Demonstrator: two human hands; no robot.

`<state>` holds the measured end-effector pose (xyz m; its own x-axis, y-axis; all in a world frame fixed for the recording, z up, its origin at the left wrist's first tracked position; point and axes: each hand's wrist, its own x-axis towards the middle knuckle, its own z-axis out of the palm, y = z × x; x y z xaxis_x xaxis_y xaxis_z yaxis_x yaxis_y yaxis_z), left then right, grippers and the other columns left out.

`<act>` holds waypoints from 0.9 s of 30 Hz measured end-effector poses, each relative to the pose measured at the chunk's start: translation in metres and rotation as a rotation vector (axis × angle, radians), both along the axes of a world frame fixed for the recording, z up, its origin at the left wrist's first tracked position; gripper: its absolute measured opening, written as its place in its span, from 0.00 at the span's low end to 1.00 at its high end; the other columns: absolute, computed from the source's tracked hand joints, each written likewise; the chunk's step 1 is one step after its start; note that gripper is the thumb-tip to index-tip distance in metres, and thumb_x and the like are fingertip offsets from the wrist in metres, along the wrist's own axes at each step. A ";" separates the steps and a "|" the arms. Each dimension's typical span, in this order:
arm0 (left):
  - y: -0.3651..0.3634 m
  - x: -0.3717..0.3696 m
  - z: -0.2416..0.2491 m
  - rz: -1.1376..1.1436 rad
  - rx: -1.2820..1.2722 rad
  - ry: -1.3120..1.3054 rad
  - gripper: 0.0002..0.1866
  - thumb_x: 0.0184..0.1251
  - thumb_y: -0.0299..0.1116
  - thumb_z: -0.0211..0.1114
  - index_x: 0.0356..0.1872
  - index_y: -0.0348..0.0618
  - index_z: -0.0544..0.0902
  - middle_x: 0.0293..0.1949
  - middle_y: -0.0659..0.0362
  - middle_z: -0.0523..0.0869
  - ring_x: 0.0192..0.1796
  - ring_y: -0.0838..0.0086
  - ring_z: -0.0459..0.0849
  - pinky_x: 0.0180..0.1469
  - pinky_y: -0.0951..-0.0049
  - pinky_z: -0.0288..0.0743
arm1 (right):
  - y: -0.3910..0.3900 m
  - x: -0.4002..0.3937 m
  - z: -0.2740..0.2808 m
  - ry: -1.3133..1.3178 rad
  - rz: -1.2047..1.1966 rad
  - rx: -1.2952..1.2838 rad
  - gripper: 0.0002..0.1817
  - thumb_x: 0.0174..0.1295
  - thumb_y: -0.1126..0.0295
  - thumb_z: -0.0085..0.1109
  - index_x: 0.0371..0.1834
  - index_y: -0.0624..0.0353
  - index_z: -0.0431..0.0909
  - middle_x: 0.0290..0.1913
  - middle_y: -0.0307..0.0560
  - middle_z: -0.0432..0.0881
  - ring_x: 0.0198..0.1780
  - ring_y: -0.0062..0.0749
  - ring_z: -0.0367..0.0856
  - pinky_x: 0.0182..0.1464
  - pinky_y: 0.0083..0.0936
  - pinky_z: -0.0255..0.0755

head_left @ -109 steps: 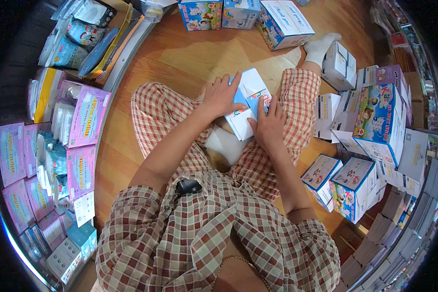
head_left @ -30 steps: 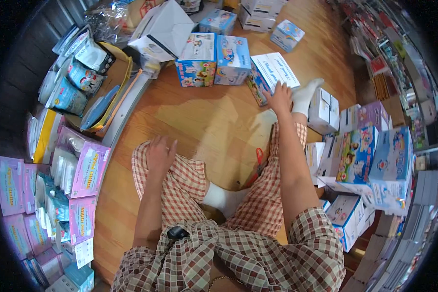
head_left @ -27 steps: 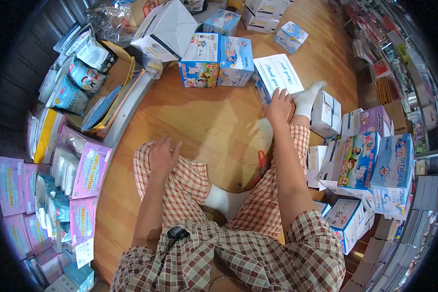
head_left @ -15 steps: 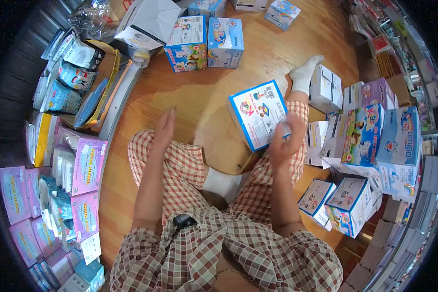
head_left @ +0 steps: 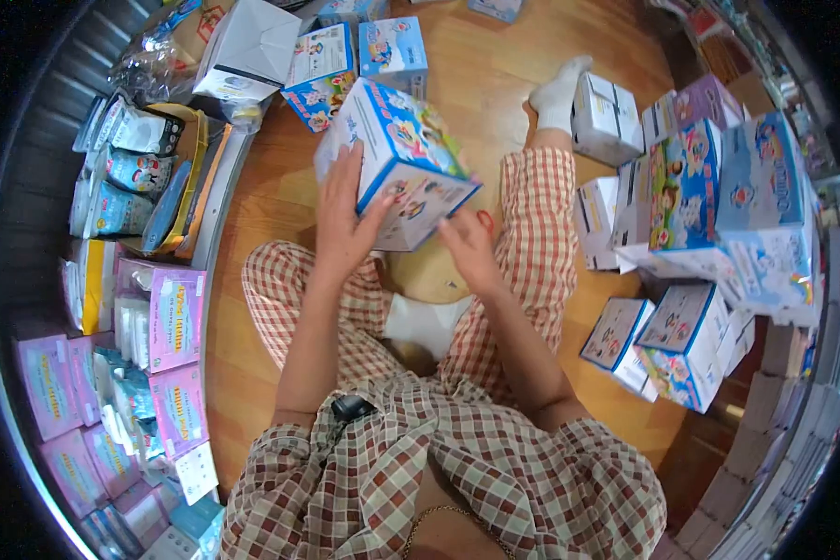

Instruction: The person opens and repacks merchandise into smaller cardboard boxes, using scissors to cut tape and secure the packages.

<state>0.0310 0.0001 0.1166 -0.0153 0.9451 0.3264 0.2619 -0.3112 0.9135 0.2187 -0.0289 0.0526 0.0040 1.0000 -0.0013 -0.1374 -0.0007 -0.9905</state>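
Note:
A white and blue cardboard box (head_left: 397, 163) with colourful cartoon prints is tilted up between my hands, above the floor in front of me. My left hand (head_left: 347, 219) lies along its left side, fingers up and thumb across the near face. Against the lower right edge of the box is my right hand (head_left: 469, 250), its fingertips partly hidden by the box. A small orange-red loop (head_left: 485, 221) shows beside the right fingers; what it belongs to is hidden. Below the box, a tan surface (head_left: 429, 280) shows between my legs.
More printed boxes (head_left: 392, 47) stand ahead on the wooden floor. Stacked boxes (head_left: 686, 187) and smaller boxes (head_left: 677, 317) are at my right. On the left are a yellow-edged carton (head_left: 201, 140) of packets and pink packs (head_left: 177, 317). My outstretched leg (head_left: 537, 215) lies on the right.
The box has moved left and been turned, so other faces show. My left hand has come from beside it onto its side; my right hand has shifted left to its lower edge.

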 end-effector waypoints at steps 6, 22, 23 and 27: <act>-0.035 -0.014 -0.025 -0.152 -0.001 0.892 0.39 0.54 0.40 0.66 0.69 0.50 0.60 0.70 0.44 0.55 0.69 0.47 0.56 0.68 0.50 0.50 | 0.010 0.034 -0.036 -1.059 0.309 -0.235 0.14 0.53 0.69 0.56 0.38 0.68 0.80 0.37 0.64 0.81 0.43 0.50 0.81 0.47 0.37 0.74; -0.051 -0.065 -0.054 -0.257 -0.063 0.509 0.36 0.47 0.35 0.71 0.62 0.48 0.70 0.68 0.50 0.63 0.70 0.53 0.56 0.69 0.53 0.50 | 0.072 0.053 -0.069 -1.326 0.000 -0.344 0.17 0.48 0.67 0.61 0.38 0.69 0.76 0.41 0.65 0.80 0.46 0.56 0.80 0.48 0.44 0.73; -0.058 -0.065 -0.054 -0.184 -0.101 0.403 0.34 0.49 0.34 0.70 0.61 0.46 0.71 0.66 0.47 0.64 0.69 0.52 0.58 0.68 0.56 0.53 | 0.074 0.051 -0.063 -1.374 -0.025 -0.261 0.16 0.46 0.67 0.63 0.35 0.67 0.78 0.37 0.61 0.82 0.41 0.52 0.81 0.43 0.40 0.75; -0.077 -0.057 -0.053 0.055 -0.044 0.245 0.26 0.54 0.31 0.66 0.56 0.41 0.74 0.59 0.44 0.71 0.62 0.54 0.68 0.63 0.62 0.62 | 0.073 0.062 -0.026 -1.137 -0.061 -0.136 0.14 0.49 0.64 0.64 0.34 0.64 0.78 0.33 0.59 0.82 0.37 0.52 0.81 0.40 0.39 0.74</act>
